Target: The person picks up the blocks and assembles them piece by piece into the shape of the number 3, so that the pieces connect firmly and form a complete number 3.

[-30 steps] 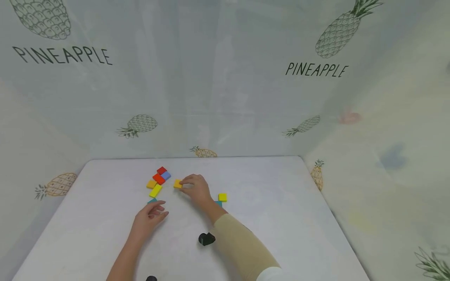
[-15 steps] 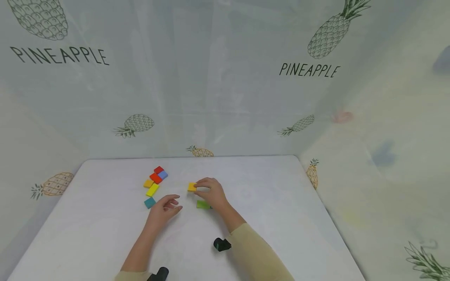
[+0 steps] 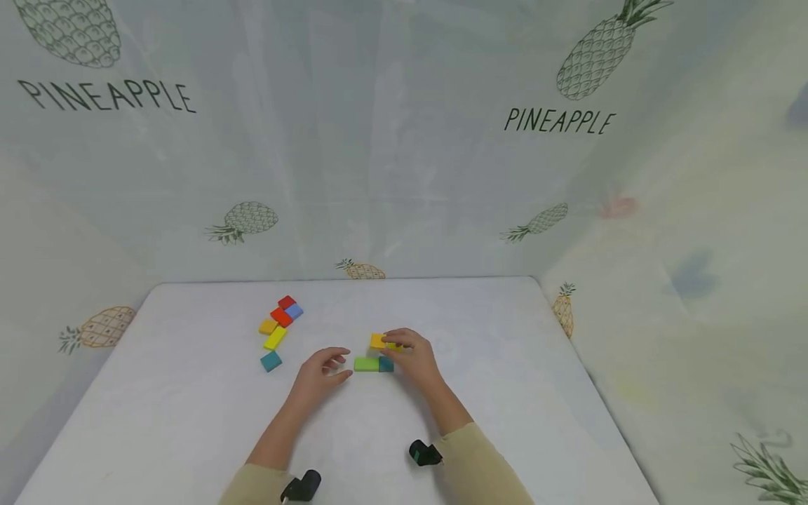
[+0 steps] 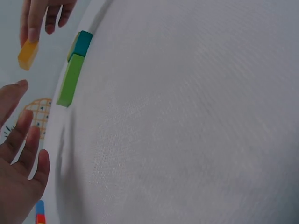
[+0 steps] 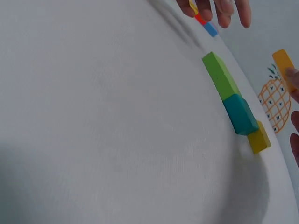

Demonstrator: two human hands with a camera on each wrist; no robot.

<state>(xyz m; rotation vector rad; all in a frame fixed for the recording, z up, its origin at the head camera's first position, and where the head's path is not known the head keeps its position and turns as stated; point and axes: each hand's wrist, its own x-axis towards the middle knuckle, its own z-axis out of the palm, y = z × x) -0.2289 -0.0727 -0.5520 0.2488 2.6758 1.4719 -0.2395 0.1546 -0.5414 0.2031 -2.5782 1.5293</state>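
In the head view my right hand [image 3: 413, 359] pinches an orange-yellow wooden block [image 3: 376, 341] between thumb and fingers. The right wrist view shows that same block [image 5: 282, 64] raised off the table. Just in front of it on the table lie a light green oblong block [image 3: 366, 364] and a teal block [image 3: 386, 364], end to end and touching. A yellow block [image 5: 259, 139] sits behind the teal one, partly hidden by my right fingers in the head view. My left hand [image 3: 318, 377] hovers left of the green block, fingers loosely spread, holding nothing.
On the white table [image 3: 505, 379], toward the left, several blocks lie in a loose line: red [image 3: 281, 317], blue [image 3: 293, 311], orange [image 3: 268, 327] and yellow [image 3: 275, 338]. Another teal block [image 3: 271, 361] lies apart, nearer. A pineapple-printed curtain [image 3: 404, 154] hangs behind.
My right hand has carried the orange-yellow block rightward to above the green and teal blocks. My left hand has moved right, away from the left-hand teal block.
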